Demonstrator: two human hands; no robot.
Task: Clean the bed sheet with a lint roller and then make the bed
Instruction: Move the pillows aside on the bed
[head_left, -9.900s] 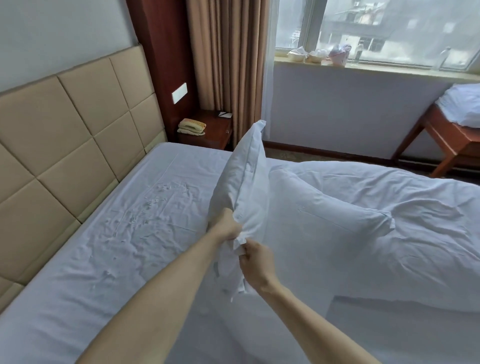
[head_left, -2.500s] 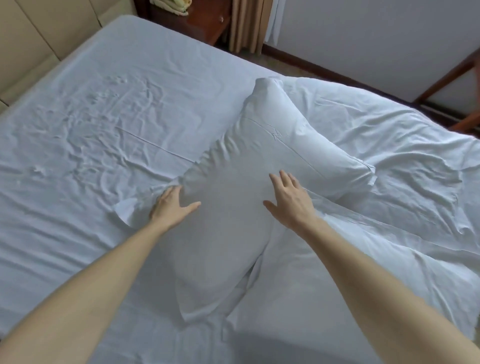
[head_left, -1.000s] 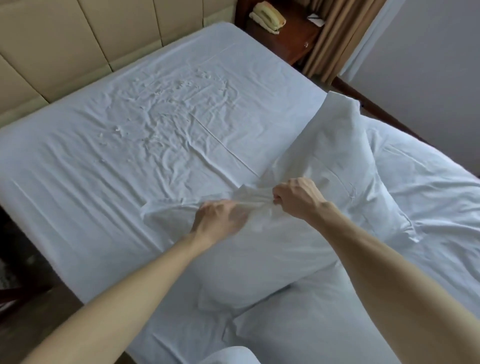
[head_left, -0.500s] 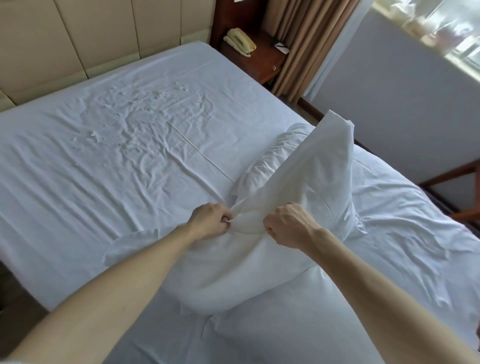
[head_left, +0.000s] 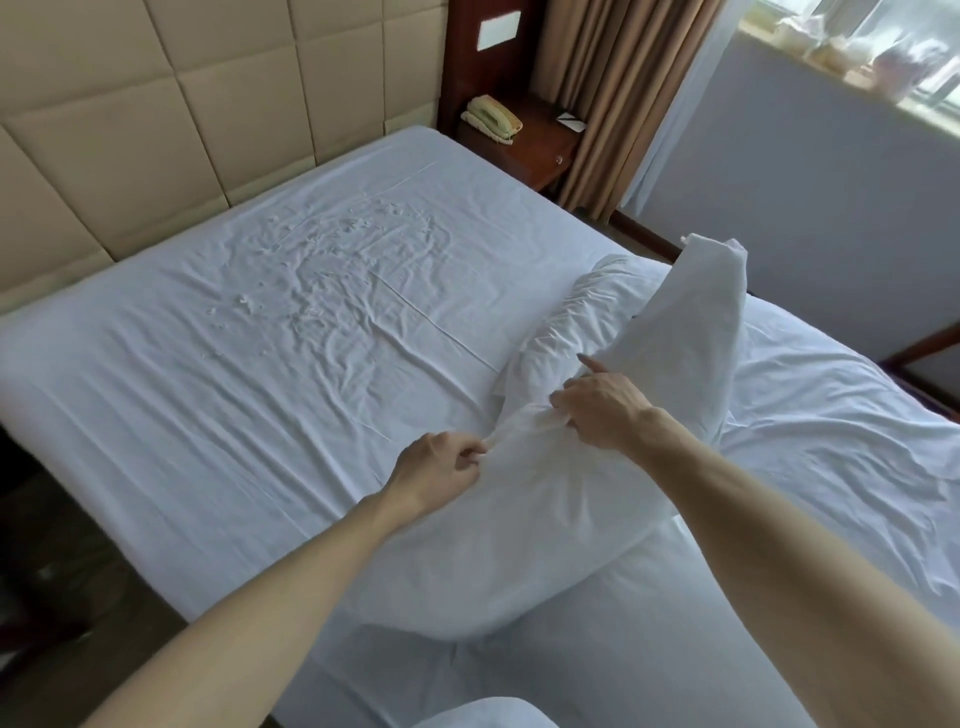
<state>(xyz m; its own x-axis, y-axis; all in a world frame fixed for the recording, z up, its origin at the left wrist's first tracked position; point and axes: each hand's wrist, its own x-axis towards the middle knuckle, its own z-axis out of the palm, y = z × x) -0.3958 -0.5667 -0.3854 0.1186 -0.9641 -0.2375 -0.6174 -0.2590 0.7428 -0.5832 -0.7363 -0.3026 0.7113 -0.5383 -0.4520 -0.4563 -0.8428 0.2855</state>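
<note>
**Both hands pinch the bunched mouth of a pillowcase**

Head view: the left hand (head_left: 439, 470) has its fingers curled and pinches a gathered fold of the white cotton pillowcase (head_left: 519, 530) between thumb and fingertips. Just right of that pinch, and a little farther from the person, the right hand (head_left: 605, 410) grips the same bunched edge. Most of its fingers are curled into the cloth, while its forefinger lies straight against the fabric. The two grips are near each other, with a short run of creased cloth between them.

Beyond the right hand's grip the case rises in a loose, upright peak. Left of that peak, the crumpled white pillow (head_left: 582, 312) shows out of the case. On the person's side of both grips, the filled part of the case sags in a rounded bulge and rests on the bed.

The wrinkled white bed sheet (head_left: 234, 374) spreads left of and beyond the left hand's pinch. It has a patch of small puckers too fine to tell apart as creases or lint. A rumpled white duvet (head_left: 841, 467) lies right of the right hand's grip.

Well beyond both grips stands the beige padded square-panelled headboard (head_left: 182, 114). To its right is a dark wooden nightstand (head_left: 545, 156) bearing a cream corded telephone (head_left: 491, 122), beside a brown pleated curtain (head_left: 613, 104).
</note>
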